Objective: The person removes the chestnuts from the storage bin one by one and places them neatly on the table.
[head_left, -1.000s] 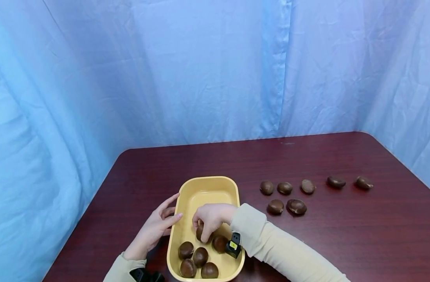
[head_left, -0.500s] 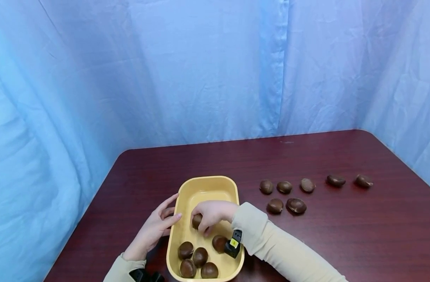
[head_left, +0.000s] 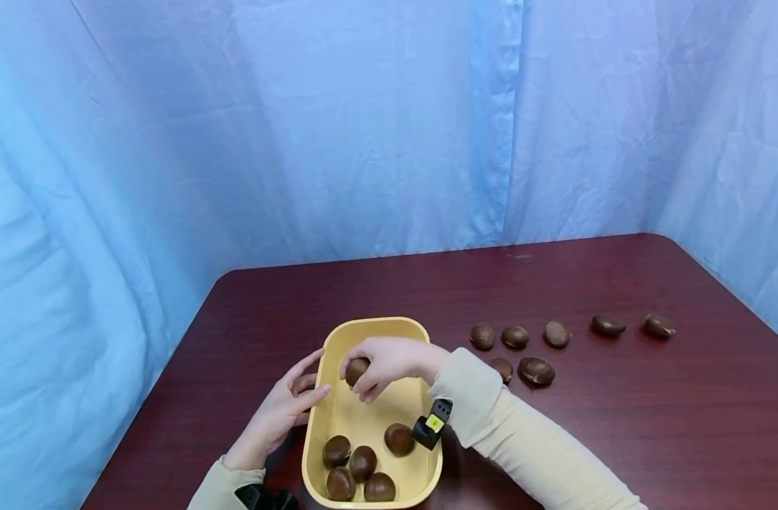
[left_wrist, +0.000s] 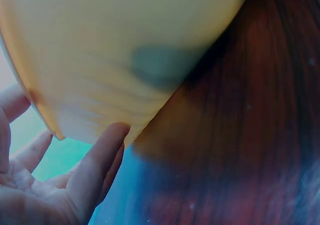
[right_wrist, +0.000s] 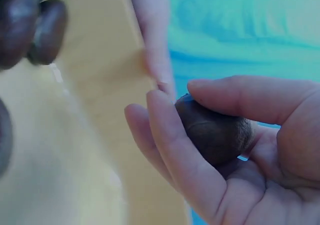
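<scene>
My right hand [head_left: 395,358] pinches a brown chestnut [head_left: 357,371] over the far half of a yellow rectangular tray [head_left: 350,416]. In the right wrist view, thumb and fingers curl round that chestnut [right_wrist: 215,132]. Several more chestnuts [head_left: 363,464] lie inside the tray, most of them clustered at its near left end. My left hand [head_left: 277,411] is at the tray's left side with its fingers spread and fairly straight, fingertips right at the wall and rim. The left wrist view has this hand's fingers [left_wrist: 100,165] against the tray's outer wall.
On the dark red table [head_left: 586,439], right of the tray, lie several loose chestnuts [head_left: 537,370] in two uneven rows. My right sleeve [head_left: 522,432] partly covers one of them. Blue curtains [head_left: 376,127] surround the table's back and sides.
My right hand has lifted the chestnut from among the others and moved it toward the tray's far end. My left hand has stayed in place.
</scene>
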The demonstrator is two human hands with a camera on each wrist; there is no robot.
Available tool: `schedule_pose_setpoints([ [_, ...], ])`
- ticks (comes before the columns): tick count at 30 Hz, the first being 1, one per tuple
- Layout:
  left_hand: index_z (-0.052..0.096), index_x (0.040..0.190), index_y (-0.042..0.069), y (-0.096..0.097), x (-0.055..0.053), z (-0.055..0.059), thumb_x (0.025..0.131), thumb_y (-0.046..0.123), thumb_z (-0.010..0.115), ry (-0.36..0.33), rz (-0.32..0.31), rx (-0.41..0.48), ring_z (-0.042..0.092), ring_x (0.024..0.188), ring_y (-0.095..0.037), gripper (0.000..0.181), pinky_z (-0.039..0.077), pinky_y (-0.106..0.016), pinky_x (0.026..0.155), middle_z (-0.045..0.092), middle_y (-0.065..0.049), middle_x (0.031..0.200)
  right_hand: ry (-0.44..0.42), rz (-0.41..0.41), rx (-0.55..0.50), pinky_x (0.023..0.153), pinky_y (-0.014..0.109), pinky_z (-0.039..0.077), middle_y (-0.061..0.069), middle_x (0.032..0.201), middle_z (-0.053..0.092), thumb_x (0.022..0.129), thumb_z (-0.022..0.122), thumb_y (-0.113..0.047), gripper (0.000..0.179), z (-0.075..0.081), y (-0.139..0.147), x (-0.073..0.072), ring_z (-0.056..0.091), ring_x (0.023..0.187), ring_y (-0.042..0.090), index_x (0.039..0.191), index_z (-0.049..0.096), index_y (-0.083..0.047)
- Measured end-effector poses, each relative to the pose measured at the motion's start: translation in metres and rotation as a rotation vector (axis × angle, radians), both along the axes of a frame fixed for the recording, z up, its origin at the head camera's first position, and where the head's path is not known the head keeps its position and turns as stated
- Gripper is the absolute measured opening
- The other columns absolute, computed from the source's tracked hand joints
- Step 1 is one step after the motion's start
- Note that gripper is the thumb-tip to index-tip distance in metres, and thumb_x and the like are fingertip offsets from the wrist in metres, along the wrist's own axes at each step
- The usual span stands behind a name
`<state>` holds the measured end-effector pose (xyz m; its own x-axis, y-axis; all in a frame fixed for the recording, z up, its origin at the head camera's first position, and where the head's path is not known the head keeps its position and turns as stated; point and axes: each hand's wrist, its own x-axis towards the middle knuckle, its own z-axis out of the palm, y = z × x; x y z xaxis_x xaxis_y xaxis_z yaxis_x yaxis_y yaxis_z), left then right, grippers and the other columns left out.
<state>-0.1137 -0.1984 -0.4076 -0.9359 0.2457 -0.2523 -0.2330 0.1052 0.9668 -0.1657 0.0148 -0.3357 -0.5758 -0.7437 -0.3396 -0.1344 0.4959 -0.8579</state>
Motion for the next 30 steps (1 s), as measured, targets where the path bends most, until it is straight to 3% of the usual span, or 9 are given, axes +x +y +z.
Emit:
schedule_pose_setpoints([
  [5,0.022,0.151,0.016,0.0,0.0,0.001,0.095,0.017,0.057,-0.001,0.016,-0.018,0.064,0.101,-0.025,0.066,0.056,-0.039,0.078,0.043,-0.029,0.135,-0.038,-0.025,-0.044,0.074,0.028,0.056,0.008,0.095,0.059,0.088,0.06,0.001,0.026,0.018,0.01,-0.003,0.067,0.081,0.019,0.114,0.06,0.001],
  [10,0.022,0.151,0.016,-0.001,0.001,0.0,0.095,0.016,0.058,0.0,0.009,-0.005,0.065,0.098,-0.023,0.066,0.056,-0.038,0.077,0.043,-0.029,0.135,-0.064,-0.056,-0.096,0.078,0.029,0.056,0.013,0.104,0.058,0.088,0.06,0.003,0.028,0.024,0.024,-0.005,0.067,0.089,0.022,0.116,0.059,-0.001],
  [16,0.023,0.151,0.016,-0.002,0.0,-0.001,0.094,0.018,0.06,0.004,0.011,0.01,0.066,0.096,-0.021,0.069,0.056,-0.039,0.076,0.044,-0.028,0.134,-0.091,-0.077,-0.157,0.081,0.031,0.055,0.024,0.113,0.056,0.09,0.056,0.003,0.031,0.018,0.05,-0.009,0.065,0.095,0.028,0.121,0.055,0.005],
  [24,0.023,0.151,0.015,-0.001,0.002,-0.001,0.094,0.017,0.06,0.004,0.009,0.022,0.066,0.095,-0.021,0.068,0.057,-0.039,0.076,0.044,-0.028,0.133,-0.19,-0.147,-0.222,0.086,0.041,0.054,0.022,0.105,0.055,0.092,0.054,0.002,0.032,0.005,0.089,-0.007,0.064,0.085,0.018,0.122,0.048,0.011],
  [30,0.023,0.151,0.016,-0.001,0.004,0.0,0.095,0.017,0.059,0.007,0.006,0.009,0.065,0.098,-0.02,0.067,0.056,-0.04,0.078,0.044,-0.028,0.134,-0.255,-0.16,-0.286,0.088,0.045,0.052,0.025,0.111,0.054,0.093,0.054,-0.002,0.038,-0.006,0.117,-0.004,0.064,0.088,0.021,0.125,0.042,0.014],
])
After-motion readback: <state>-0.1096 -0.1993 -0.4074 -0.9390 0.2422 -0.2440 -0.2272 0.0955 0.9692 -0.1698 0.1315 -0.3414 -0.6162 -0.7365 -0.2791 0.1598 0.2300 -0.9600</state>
